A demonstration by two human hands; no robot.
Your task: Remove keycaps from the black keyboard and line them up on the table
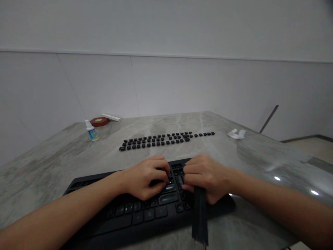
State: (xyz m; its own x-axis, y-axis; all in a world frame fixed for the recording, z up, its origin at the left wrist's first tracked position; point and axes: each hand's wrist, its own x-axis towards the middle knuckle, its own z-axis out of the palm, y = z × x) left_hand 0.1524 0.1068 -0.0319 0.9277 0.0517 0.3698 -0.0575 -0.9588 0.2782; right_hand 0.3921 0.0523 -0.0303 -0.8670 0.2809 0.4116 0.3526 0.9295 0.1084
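Observation:
A black keyboard (pixel 135 215) lies on the grey marble table (pixel 52 156) close in front of me. My left hand (pixel 147 178) rests curled on its upper middle keys, fingertips pressing among them. My right hand (pixel 205 177) sits beside it over the keyboard's right part, closed around a flat black tool (pixel 199 218) that hangs down toward me. Behind the keyboard, several loose black keycaps (pixel 166 139) lie in tidy rows on the table.
At the back left stand a small white spray bottle (pixel 92 131), a round reddish-brown tin (pixel 99 121) and a white flat piece (pixel 111 117). A crumpled white cloth (pixel 236 134) lies at the back right. The table edge drops off at right.

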